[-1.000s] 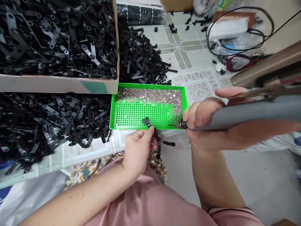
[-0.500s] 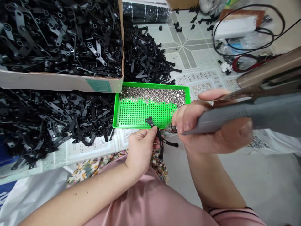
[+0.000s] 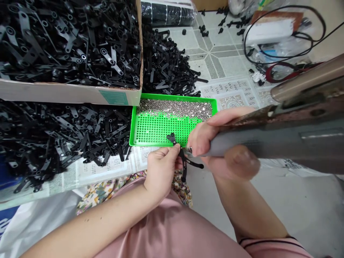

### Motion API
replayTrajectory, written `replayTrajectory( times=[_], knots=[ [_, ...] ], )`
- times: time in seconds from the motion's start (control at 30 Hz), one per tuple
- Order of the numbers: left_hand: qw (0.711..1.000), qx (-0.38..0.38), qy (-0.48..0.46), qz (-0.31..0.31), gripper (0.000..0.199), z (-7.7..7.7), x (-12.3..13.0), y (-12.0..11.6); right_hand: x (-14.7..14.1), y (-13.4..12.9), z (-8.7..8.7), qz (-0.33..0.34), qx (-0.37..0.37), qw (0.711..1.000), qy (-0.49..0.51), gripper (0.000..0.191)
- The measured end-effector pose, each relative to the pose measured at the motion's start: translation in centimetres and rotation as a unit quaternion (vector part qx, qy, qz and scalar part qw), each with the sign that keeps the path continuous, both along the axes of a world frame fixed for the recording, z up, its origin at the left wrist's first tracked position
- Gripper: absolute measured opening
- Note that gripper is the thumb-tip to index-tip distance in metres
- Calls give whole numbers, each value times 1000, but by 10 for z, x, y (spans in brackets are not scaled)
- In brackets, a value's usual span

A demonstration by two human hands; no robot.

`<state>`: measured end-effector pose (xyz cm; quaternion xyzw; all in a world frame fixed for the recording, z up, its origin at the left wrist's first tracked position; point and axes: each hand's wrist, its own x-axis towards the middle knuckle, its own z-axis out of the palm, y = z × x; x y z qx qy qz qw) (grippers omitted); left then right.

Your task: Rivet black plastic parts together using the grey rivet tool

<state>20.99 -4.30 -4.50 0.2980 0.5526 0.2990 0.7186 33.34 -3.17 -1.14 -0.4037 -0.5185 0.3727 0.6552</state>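
My left hand pinches a black jointed plastic bracket at the front edge of a green tray. Its two lower arms spread downward, and its short top end overlaps the tray's perforated floor. My right hand is wrapped around a grey electric screwdriver lying almost level from the right. The tip is at the bracket, beside my left fingers; I cannot tell exactly where it touches. Tiny silvery screws cover the far part of the tray.
A cardboard box heaped with black parts stands at upper left, with more black parts piled around it. A wrapped roll lies behind. Scissors, a looped cable and a brown tube are at right.
My right hand and the electric screwdriver have moved left, bringing the tip up to the bracket. My left hand and the bracket have barely shifted.
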Motion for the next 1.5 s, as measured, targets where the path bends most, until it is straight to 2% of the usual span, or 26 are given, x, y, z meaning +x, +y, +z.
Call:
replayTrajectory(
  times=[0.1,0.17,0.23,0.33,0.43,0.53,0.63,0.83,0.97,1.07,1.17,1.3,1.4,1.5],
  knots=[
    [1000,28,-1,-7,38,-1,-1,0,-3,0,-3,39,26,999,12,29],
    [1000,27,0,-14,38,-1,-2,1,-2,1,-2,35,35,999,21,30],
    [1000,11,6,-27,36,-2,-3,3,3,1,0,-11,69,996,53,33],
    [999,-17,22,-47,36,0,-6,5,19,3,0,-138,129,978,89,32],
    [998,-33,20,-43,34,3,-9,6,33,8,-9,-192,98,972,92,27],
    [998,-41,-2,-54,26,6,-11,7,37,11,-21,-200,54,973,98,26],
    [996,-34,-7,-87,18,6,-13,8,37,14,-28,-207,58,972,97,24],
    [994,-22,13,-106,18,4,-13,9,35,16,-32,-206,56,972,95,22],
    [991,1,34,-127,24,2,-15,10,29,16,-34,-253,74,962,68,16],
    [990,11,49,-130,26,2,-15,10,27,14,-28,-278,79,955,71,19],
    [989,25,58,-135,28,3,-14,11,25,10,-11,-254,86,957,110,24],
    [990,24,50,-132,29,4,-12,12,12,7,10,-154,70,973,156,26],
    [990,13,51,-128,26,4,-11,12,0,9,11,-94,67,978,175,26],
    [991,7,49,-125,25,5,-11,12,-7,12,6,-84,62,978,181,26]
  ],
)
